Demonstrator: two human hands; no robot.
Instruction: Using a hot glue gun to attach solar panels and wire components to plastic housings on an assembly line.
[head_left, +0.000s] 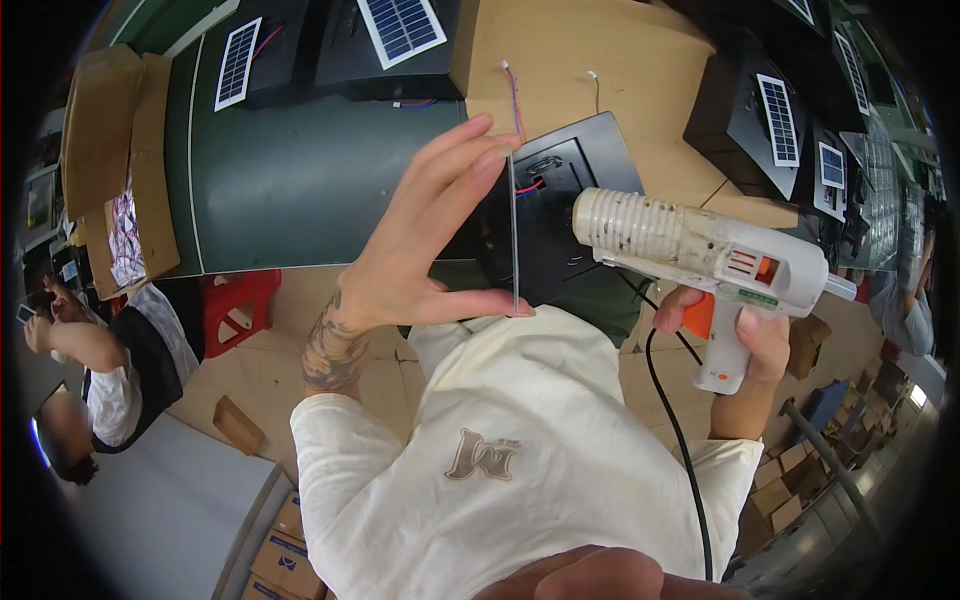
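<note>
Left hand [420, 250] pinching thin panel [514, 235] edge-on, thumb under, fingers along top, red-blue wires trailing from upper end. Right hand [745, 345] gripping glue gun [700, 255], finger near orange trigger, nozzle pointing at panel but apart. I'm seeing no glue bead yet; I judge gluing not begun. Black housing [570, 200] lying open on desk [620, 70] behind, panel not yet seated.

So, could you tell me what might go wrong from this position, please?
1. The glue gun in the right hand points its nozzle toward the left hand; hot glue might reach the fingers.
2. The thin panel is held edge-on by fingertips only and could slip.
3. The black cord drapes over the shirt and may snag.
</note>
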